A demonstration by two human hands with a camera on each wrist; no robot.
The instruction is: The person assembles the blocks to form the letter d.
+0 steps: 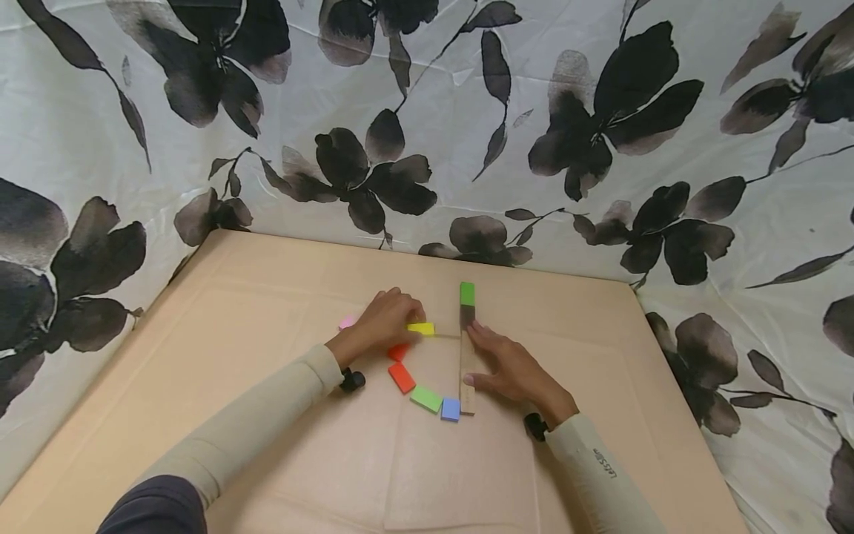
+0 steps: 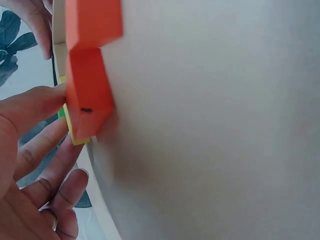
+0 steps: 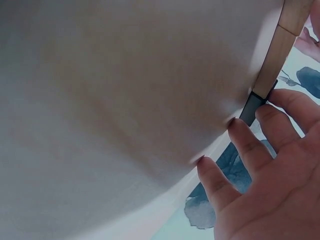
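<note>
My left hand (image 1: 385,320) pinches a yellow block (image 1: 422,329) between thumb and fingers, at the upper end of a curved row. A red block (image 2: 90,82) stands close by the thumb in the left wrist view. My right hand (image 1: 512,365) lies along the right side of a straight strip, its fingers extended. One fingertip touches the black block (image 3: 252,107), and the thumb rests by the wooden blocks (image 1: 466,389) below. A green block (image 1: 468,293) tops the strip.
Down the curve stand another red block (image 1: 402,377), a light green block (image 1: 426,399) and a blue block (image 1: 450,409) beside the strip's lower end. A pink block (image 1: 347,322) shows behind my left wrist. A flower-print cloth (image 1: 467,148) hangs behind the brown table (image 1: 300,475).
</note>
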